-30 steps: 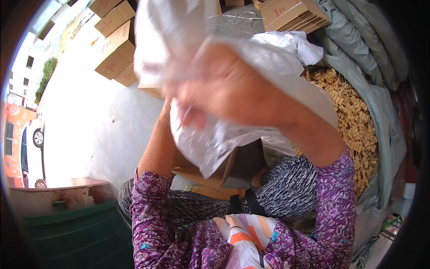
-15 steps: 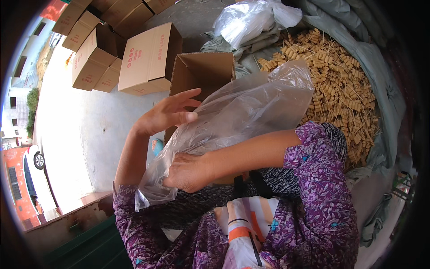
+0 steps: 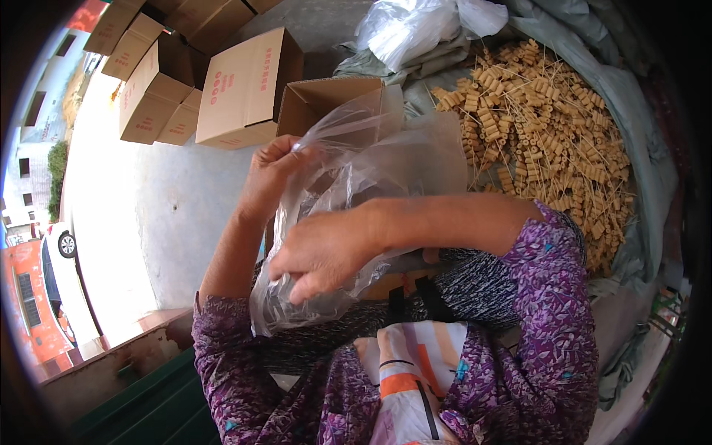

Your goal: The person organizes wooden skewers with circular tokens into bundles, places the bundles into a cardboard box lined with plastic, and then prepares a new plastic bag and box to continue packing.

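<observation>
A large clear plastic bag (image 3: 423,163) stretches across my lap and over an upright cardboard box (image 3: 334,104) with its top open. My left hand (image 3: 276,167) pinches the bag's edge on the far left side, fingertips closed on the film. Over the bag's near part hovers my right hand (image 3: 322,252), slightly blurred, with its fingers apart and curled downward. It seems to hold nothing, though the film lies right beneath it. Much of the box is hidden behind the bag and my arms.
To the right, a big heap of tan ridged pieces on thin sticks (image 3: 549,141) lies on a grey-green tarp (image 3: 645,193). Crumpled plastic bags (image 3: 408,33) lie at the back. Closed cartons (image 3: 241,89) stand at the far left. A white car (image 3: 63,274) is parked outside.
My left hand has gone from spread fingers to pinching the bag's edge. My right hand has opened from its grip on the film. The bag's far end has shifted left and bunched up.
</observation>
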Action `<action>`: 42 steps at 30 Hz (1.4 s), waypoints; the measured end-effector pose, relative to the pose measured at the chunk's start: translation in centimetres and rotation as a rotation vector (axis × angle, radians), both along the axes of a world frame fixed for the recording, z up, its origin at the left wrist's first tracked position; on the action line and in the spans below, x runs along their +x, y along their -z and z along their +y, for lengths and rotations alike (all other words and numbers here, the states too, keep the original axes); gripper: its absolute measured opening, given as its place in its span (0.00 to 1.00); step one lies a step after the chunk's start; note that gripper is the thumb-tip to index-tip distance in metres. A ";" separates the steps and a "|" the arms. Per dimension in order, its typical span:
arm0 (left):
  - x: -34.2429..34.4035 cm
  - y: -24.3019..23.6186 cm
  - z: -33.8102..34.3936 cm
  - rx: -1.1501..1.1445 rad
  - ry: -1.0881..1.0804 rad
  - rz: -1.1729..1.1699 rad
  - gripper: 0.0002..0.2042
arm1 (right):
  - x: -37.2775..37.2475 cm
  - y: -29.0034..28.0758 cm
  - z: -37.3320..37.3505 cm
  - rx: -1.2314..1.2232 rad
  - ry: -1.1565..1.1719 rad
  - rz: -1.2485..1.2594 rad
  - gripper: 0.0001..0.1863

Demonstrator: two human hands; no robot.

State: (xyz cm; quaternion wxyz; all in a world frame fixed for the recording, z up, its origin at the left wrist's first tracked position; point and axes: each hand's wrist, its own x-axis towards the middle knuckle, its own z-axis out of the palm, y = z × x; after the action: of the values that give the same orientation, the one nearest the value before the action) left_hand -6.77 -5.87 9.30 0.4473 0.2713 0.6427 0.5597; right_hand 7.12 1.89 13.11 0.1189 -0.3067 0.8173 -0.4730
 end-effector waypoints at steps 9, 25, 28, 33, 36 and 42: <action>-5.7 -6.5 -7.2 0.259 -0.051 0.027 0.13 | 8.2 -8.5 8.6 -0.379 -0.094 -0.047 0.37; -4.8 -6.1 -10.4 0.477 0.013 -0.079 0.09 | 0.2 -0.7 16.4 -0.645 0.757 -0.314 0.18; -4.5 -5.7 -10.5 0.494 0.011 -0.064 0.10 | -1.4 4.0 16.8 -0.596 0.767 -0.407 0.34; -3.5 -7.1 -10.8 0.439 0.000 -0.085 0.05 | -3.6 6.0 13.6 -0.916 0.370 -0.658 0.40; -3.4 -7.1 -10.7 0.462 -0.035 -0.034 0.05 | -4.2 5.2 14.0 -0.852 0.438 -0.651 0.24; -6.9 -4.7 -11.3 0.171 -0.200 -0.003 0.05 | -3.8 1.9 15.6 -0.840 0.547 -0.377 0.12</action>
State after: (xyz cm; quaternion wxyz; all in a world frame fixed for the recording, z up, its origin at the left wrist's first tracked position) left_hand -13.64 -17.20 13.97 0.3655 0.2421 0.6158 0.6547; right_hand 3.28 17.50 11.18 0.0031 -0.0132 0.5722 -0.8200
